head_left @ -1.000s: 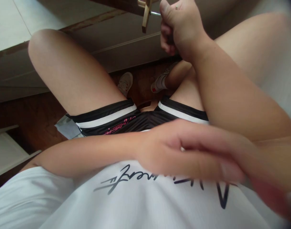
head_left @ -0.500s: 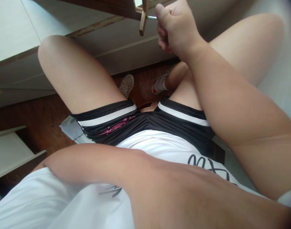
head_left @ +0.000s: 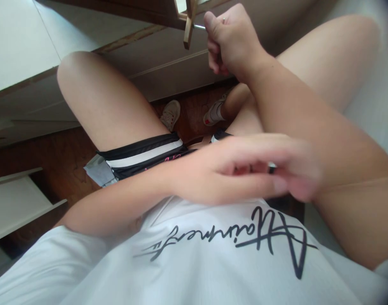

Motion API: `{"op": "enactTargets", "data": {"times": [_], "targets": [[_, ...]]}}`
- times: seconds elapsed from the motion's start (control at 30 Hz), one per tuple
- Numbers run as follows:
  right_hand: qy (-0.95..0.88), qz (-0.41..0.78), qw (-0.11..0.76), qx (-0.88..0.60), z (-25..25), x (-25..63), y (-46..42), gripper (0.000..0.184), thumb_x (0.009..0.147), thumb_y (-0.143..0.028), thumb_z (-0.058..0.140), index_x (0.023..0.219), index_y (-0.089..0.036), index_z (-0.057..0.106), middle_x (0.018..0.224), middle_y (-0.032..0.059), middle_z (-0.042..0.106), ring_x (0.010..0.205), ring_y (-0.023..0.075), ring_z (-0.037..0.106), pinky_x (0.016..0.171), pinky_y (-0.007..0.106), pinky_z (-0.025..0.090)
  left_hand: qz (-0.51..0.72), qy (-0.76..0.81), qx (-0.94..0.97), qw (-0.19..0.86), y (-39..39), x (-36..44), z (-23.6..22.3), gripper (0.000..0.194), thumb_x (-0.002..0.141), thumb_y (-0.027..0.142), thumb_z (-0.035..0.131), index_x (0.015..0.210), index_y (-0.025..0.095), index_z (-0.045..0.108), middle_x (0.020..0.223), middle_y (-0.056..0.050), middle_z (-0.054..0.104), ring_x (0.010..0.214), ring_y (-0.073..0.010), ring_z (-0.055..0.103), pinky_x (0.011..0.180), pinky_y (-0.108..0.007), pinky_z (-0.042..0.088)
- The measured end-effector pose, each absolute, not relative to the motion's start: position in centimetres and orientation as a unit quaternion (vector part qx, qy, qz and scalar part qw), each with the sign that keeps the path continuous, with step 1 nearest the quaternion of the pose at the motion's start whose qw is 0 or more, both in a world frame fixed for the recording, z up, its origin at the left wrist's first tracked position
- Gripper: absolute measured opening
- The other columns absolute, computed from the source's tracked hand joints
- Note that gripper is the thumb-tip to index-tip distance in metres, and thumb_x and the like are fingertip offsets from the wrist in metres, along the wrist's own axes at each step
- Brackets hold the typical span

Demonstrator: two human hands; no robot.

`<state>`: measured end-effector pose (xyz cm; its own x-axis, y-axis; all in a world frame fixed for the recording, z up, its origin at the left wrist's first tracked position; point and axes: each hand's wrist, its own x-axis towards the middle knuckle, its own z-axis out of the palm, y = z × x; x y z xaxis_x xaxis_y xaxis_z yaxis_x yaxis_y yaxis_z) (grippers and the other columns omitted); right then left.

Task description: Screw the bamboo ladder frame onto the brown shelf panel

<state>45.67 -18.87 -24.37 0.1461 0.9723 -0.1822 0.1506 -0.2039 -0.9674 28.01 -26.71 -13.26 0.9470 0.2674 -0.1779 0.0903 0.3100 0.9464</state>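
Observation:
My right hand [head_left: 232, 40] is closed in a fist around a thin metal rod [head_left: 199, 27], most of which the fingers hide. The rod's exposed end meets a narrow wooden strip [head_left: 188, 34] at the edge of a dark brown wooden piece [head_left: 143, 12]. Over my lap, my left hand [head_left: 244, 169] is smeared by motion, its fingers curved and the thumb apart from them. Dark and white cloth shows through the gap, and I see nothing held there. It is in front of my right forearm in the view.
A pale board [head_left: 15, 42] with a rough edge lies at upper left, over a panelled front. An open drawer-like box [head_left: 18, 207] is at lower left. My bent legs and shoes [head_left: 170, 114] are on both sides of the reddish wooden floor [head_left: 66, 148].
My left hand has come into view, swinging from low across my chest to above my lap. The right hand keeps its hold on the rod, shifted slightly left and down in view.

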Motion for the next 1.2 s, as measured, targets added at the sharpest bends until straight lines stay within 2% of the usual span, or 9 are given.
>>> {"op": "enactTargets", "data": {"times": [0.1,0.23,0.4,0.5,0.63,0.73,0.8,1.0,1.2], "targets": [[-0.382,0.543,0.454,-0.594,-23.9,45.5,-19.1,0.051,0.104,-0.027,0.038,0.054,-0.019,0.034,0.041,-0.0067,0.027,0.029,0.0105,0.043,0.028,0.022,0.019,0.019,0.2,0.655,0.729,-24.1,26.9,-15.4,0.015,0.088,0.02,0.062,0.08,0.021,0.074,0.079,-0.004,0.066,0.072,-0.0159,0.058,0.067,-0.027,0.045],[-0.336,0.621,0.439,-0.556,-23.8,45.8,-19.2,0.047,0.103,-0.029,0.037,0.058,-0.02,0.029,0.046,-0.0075,0.023,0.028,0.0093,0.036,0.028,0.02,0.018,0.026,0.352,0.693,0.629,-20.1,23.9,-19.5,0.016,0.086,0.019,0.056,0.076,0.021,0.069,0.063,-0.001,0.055,0.057,-0.0131,0.044,0.051,-0.028,0.027],[-0.4,0.537,0.468,-0.576,-24.1,45.9,-19.0,0.051,0.104,-0.021,0.038,0.053,-0.02,0.031,0.042,-0.0072,0.024,0.027,0.0091,0.037,0.028,0.022,0.017,0.129,0.485,0.612,0.611,-17.5,22.9,-22.6,0.015,0.08,0.023,0.055,0.066,0.023,0.061,0.053,-0.001,0.045,0.052,-0.0135,0.032,0.048,-0.031,0.016],[-0.476,0.444,0.461,-0.604,-24.6,46.2,-18.8,0.055,0.103,-0.022,0.045,0.049,-0.019,0.033,0.038,-0.0071,0.028,0.028,0.0074,0.036,0.033,0.021,0.02,0.186,0.542,0.487,0.659,-17.2,24.1,-22.8,0.012,0.078,0.029,0.053,0.074,0.023,0.062,0.064,-0.002,0.052,0.056,-0.0139,0.037,0.049,-0.03,0.02],[-0.586,0.301,0.4,-0.638,-24.9,46.9,-19.0,0.059,0.102,-0.039,0.051,0.048,-0.017,0.041,0.04,-0.0041,0.036,0.038,0.0073,0.038,0.047,0.023,0.026,0.198,0.529,0.411,0.716,-16.5,25.6,-22.6,0.036,0.087,0.044,0.039,0.091,0.025,0.069,0.096,-0.006,0.067,0.072,-0.0198,0.053,0.052,-0.033,0.035],[-0.642,0.227,0.353,-0.642,-24.8,47.0,-19.3,0.058,0.101,-0.047,0.051,0.052,-0.016,0.048,0.046,-0.0023,0.04,0.047,0.0096,0.042,0.055,0.025,0.029,0.202,0.485,0.413,0.744,-16.2,26.3,-22.6,0.038,0.089,0.05,0.039,0.098,0.031,0.071,0.114,-0.003,0.068,0.089,-0.0233,0.06,0.053,-0.033,0.042],[-0.648,0.219,0.357,-0.637,-24.8,46.9,-19.3,0.057,0.101,-0.045,0.052,0.052,-0.016,0.047,0.047,-0.0022,0.04,0.049,0.0097,0.043,0.056,0.025,0.029,0.213,0.466,0.396,0.762,-16.2,26.7,-22.7,0.037,0.091,0.05,0.041,0.1,0.031,0.071,0.117,-0.002,0.067,0.089,-0.0216,0.062,0.052,-0.031,0.043],[-0.437,0.532,0.436,-0.58,-24.6,46.2,-19.3,0.055,0.106,-0.031,0.036,0.052,-0.02,0.035,0.037,-0.0035,0.034,0.03,0.0121,0.041,0.033,0.024,0.021,0.254,0.449,0.351,0.781,-16.5,27.4,-23.1,0.034,0.098,0.046,0.044,0.099,0.029,0.074,0.115,0.0,0.067,0.071,-0.0137,0.056,0.049,-0.028,0.038],[-0.363,0.634,0.419,-0.539,-24.2,46.7,-19.6,0.05,0.102,-0.034,0.039,0.055,-0.022,0.03,0.038,-0.0059,0.027,0.029,0.0115,0.032,0.032,0.023,0.023,0.244,0.446,0.402,0.762,-16.6,27.3,-23.5,0.028,0.088,0.052,0.053,0.101,0.037,0.073,0.108,0.003,0.07,0.083,-0.0186,0.062,0.05,-0.031,0.04]]}}
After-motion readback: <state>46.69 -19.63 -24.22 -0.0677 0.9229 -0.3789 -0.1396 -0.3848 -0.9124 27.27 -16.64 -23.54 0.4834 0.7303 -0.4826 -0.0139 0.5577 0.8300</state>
